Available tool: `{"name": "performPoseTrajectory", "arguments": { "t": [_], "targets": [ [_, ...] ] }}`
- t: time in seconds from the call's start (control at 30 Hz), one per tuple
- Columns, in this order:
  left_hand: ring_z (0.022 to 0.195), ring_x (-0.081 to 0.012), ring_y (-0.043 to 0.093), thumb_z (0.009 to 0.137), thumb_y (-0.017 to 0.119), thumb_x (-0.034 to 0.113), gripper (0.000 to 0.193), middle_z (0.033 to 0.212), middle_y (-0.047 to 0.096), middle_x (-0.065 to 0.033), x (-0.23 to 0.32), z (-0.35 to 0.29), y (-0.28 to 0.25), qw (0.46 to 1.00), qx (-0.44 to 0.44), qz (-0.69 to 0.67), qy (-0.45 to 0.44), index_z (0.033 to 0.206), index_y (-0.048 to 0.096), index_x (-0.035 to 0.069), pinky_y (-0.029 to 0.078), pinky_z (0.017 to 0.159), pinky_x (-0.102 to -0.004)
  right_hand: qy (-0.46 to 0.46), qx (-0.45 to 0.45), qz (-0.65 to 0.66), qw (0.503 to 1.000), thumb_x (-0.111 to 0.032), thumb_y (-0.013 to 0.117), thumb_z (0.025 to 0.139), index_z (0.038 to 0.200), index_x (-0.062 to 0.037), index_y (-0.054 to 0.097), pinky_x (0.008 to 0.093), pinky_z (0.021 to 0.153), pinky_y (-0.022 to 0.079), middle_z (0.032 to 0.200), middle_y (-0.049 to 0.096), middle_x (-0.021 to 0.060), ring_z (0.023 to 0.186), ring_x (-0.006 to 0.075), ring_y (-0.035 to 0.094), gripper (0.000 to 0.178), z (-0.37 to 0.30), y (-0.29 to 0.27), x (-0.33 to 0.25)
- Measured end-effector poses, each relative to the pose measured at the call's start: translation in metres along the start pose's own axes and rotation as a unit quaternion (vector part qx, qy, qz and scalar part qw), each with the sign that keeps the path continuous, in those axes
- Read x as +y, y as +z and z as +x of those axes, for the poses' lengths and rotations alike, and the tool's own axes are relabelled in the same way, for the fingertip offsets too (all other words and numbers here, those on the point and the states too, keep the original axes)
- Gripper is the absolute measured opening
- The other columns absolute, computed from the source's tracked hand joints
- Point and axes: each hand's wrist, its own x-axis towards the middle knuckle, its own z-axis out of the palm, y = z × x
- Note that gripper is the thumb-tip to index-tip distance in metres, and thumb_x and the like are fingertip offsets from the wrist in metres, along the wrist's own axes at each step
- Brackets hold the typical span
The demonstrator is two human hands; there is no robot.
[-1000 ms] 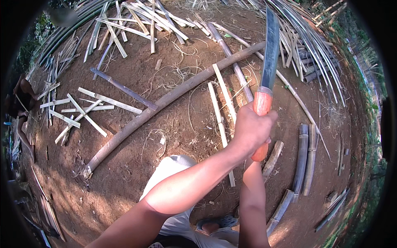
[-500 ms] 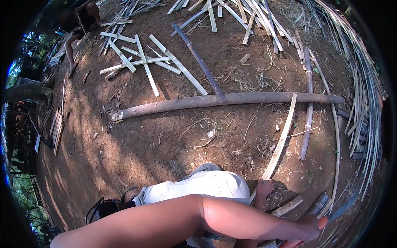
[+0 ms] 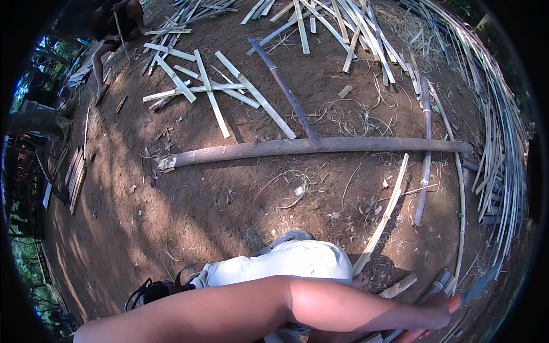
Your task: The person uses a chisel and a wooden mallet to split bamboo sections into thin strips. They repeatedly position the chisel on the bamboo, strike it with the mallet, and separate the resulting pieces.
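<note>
The left arm reaches across the lower edge to the right, and at its end the left hand (image 3: 437,313) has its fingers closed round the orange handle of a machete (image 3: 454,303); the handle shows at both sides of the fist. The blade points up and right, blurred against the ground. Beyond the forearm rises a pale-trousered knee (image 3: 314,260), with a dark strap (image 3: 153,292) to its left. Only a sliver of the right hand (image 3: 359,280) shows beside the knee, at the low end of a split bamboo strip (image 3: 383,220) — how far its fingers are closed, I cannot tell. The strip slants up and right over the soil, its upper end near a long wooden pole (image 3: 343,144).

A short cut log (image 3: 400,284) and a bamboo length (image 3: 439,281) lie just beyond the machete hand. Farther off, a dark bamboo piece (image 3: 284,91) meets the long pole, while a bamboo pole (image 3: 425,177) crosses its right part. Past these lie loose pale slats (image 3: 211,94), long thin strips (image 3: 509,131) at the right and — upper left — another person's bare leg (image 3: 98,66).
</note>
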Motion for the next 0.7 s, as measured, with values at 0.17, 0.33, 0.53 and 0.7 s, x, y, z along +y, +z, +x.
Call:
{"name": "performPoseTrajectory", "arguments": {
  "t": [0.17, 0.33, 0.53, 0.7],
  "targets": [
    [0.040, -0.0253, 0.058, 0.087, 0.058, 0.006, 0.017, 0.058, 0.057, -0.0135, 0.001, -0.015, 0.002, 0.996, -0.086, 0.016, 0.020, 0.092, 0.052, -0.009, 0.043, 0.035, -0.0417, -0.216, 0.021, -0.060, 0.974, -0.009, 0.073, 0.064, 0.096, -0.0010, 0.061, 0.0460, 0.080, 0.053, 0.104, 0.053, 0.0187, 0.096, 0.0385, 0.057, 0.035, 0.006, -0.035, -0.114],
    [0.043, -0.0168, 0.055, 0.086, 0.065, 0.011, 0.015, 0.060, 0.056, -0.0073, 0.003, -0.024, 0.020, 0.992, -0.121, 0.022, 0.013, 0.084, 0.056, -0.001, 0.044, 0.040, -0.0360, -0.193, -0.140, 0.148, 0.960, -0.020, 0.077, 0.077, 0.120, 0.0006, 0.050, 0.0452, 0.080, 0.055, 0.124, 0.048, 0.0197, 0.095, 0.0363, 0.062, 0.055, 0.067, -0.014, -0.310],
    [0.044, -0.0118, 0.048, 0.086, 0.065, 0.004, 0.015, 0.063, 0.050, -0.0013, 0.005, -0.043, 0.026, 0.990, -0.103, 0.085, -0.050, 0.093, 0.052, 0.003, 0.046, 0.044, -0.0306, -0.350, -0.129, 0.153, 0.915, -0.033, 0.073, 0.088, 0.157, -0.0036, 0.025, 0.0499, 0.116, 0.037, 0.150, 0.034, 0.0271, 0.136, 0.0416, 0.041, 0.089, 0.097, -0.004, -0.418],
    [0.044, -0.0109, 0.047, 0.089, 0.066, 0.008, 0.016, 0.063, 0.050, -0.0011, 0.018, -0.052, 0.003, 0.991, -0.062, 0.114, -0.045, 0.094, 0.052, 0.003, 0.046, 0.045, -0.0293, -0.215, -0.262, 0.027, 0.940, -0.027, 0.062, 0.092, 0.142, -0.0056, 0.046, 0.0452, 0.111, 0.038, 0.138, 0.042, 0.0226, 0.130, 0.0352, 0.045, 0.057, 0.074, 0.022, -0.258]
  ]
}}
